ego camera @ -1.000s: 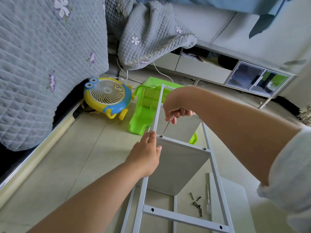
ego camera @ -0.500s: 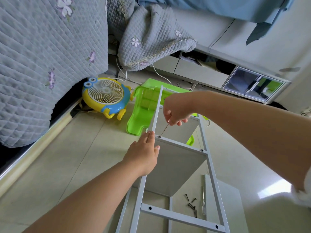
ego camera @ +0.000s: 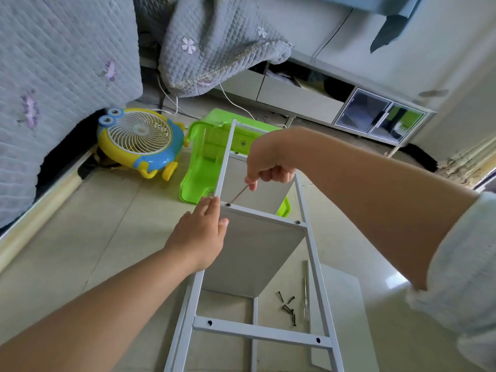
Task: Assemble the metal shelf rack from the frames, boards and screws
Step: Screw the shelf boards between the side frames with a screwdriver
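Head view shows your right hand [ego camera: 269, 167] pinching a thin hex key [ego camera: 239, 194], its tip in the screw [ego camera: 228, 204] on the frame [ego camera: 261, 215] crossbar above the board [ego camera: 252, 253]. Your left hand [ego camera: 200, 237] rests with straight fingers on the frame's left rail. Keep the key seated square and brace firmly. Since half a second ago, the key has tilted lower toward the screw.

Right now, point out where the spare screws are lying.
In the head view the loose screws lie on the floor at lower right, between the grey shelf board and the frame's right rail, beside the small screwdriver.
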A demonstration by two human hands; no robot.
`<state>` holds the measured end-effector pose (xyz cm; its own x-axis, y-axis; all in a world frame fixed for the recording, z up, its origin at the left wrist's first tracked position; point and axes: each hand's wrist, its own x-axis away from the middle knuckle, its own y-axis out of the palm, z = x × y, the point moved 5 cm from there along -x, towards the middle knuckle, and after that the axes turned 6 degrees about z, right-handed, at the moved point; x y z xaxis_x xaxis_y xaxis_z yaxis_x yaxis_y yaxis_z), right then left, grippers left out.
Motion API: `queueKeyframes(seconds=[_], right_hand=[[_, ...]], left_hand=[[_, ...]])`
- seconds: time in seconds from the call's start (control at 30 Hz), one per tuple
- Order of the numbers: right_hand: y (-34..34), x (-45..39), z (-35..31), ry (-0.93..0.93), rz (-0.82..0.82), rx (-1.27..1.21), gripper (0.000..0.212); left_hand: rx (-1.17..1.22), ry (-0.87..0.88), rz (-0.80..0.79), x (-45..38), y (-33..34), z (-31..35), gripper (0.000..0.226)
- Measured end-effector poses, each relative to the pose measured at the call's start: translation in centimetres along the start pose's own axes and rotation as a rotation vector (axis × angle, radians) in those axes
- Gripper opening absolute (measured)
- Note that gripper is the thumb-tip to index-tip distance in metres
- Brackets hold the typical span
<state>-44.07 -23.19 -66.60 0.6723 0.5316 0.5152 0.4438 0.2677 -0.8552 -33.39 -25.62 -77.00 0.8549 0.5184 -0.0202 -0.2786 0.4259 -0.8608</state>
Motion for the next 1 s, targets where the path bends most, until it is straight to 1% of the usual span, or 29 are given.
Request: queueKeyframes(seconds=[0.1,0.23,0.27,0.37,0.43,0.5,0.6,0.67,0.73,0.8,0.87,0.9,0.93,1.0], right_hand=[[0.5,0.2,0.5,0.05,-0.006,-0.088,0.023],[0.4,1.0,1.3,-0.011,0.043,-0.103,0.024],[0.1,1.3,1.8,-0.031,0.084,-0.087,0.025],[-1.5,2.4,4.3,-0.077,0.299,0.039,0.031],[-1.8,3.2,6.5,-0.099,0.421,0.156,0.025],[-1.3,4.1,9.0,-0.123,0.493,0.171,0.019],[-0.2,5.6,11.8,-0.173,0.568,0.125,0.023],[0.4,6.1,13.0,-0.221,0.6,0.073,0.02],[0.7,6.3,13.7,-0.26,0.632,0.048,0.019],[0.8,6.2,14.1,-0.273,0.651,0.022,0.019],[0.9,5.9,14.3,-0.286,0.66,0.041,0.02],[1.0,5.6,14.4,-0.288,0.656,0.054,0.02],[1.0,5.4,14.5,-0.289,0.65,0.057,0.02],[0.9,5.1,14.6,-0.292,0.645,0.05,0.02]], left_hand=[[-0.06,0.017,-0.006,0.2,-0.2,0.1,0.053],[-0.182,0.04,-0.031,0.2,0.2,0.0,0.055],[-0.227,0.054,-0.025,0.0,0.2,0.1,0.055],[-0.381,0.149,-0.015,-0.4,0.1,0.6,0.056],[-0.439,0.215,-0.023,-0.7,0.1,1.0,0.055],[-0.458,0.234,-0.026,-0.9,0.2,1.2,0.055],[-0.467,0.248,0.035,-1.3,-0.2,1.8,0.049],[-0.497,0.257,0.105,-1.7,-0.5,2.4,0.039],[-0.528,0.253,0.155,-2.1,-0.2,2.9,0.035],[-0.504,0.311,0.216,-2.1,0.4,3.5,0.033],[-0.478,0.381,0.283,-2.2,1.2,3.6,0.041],[-0.496,0.369,0.315,-2.2,1.2,3.6,0.049],[-0.497,0.338,0.299,-2.3,1.5,3.4,0.055],[-0.525,0.342,0.298,-2.3,1.8,3.4,0.06]])
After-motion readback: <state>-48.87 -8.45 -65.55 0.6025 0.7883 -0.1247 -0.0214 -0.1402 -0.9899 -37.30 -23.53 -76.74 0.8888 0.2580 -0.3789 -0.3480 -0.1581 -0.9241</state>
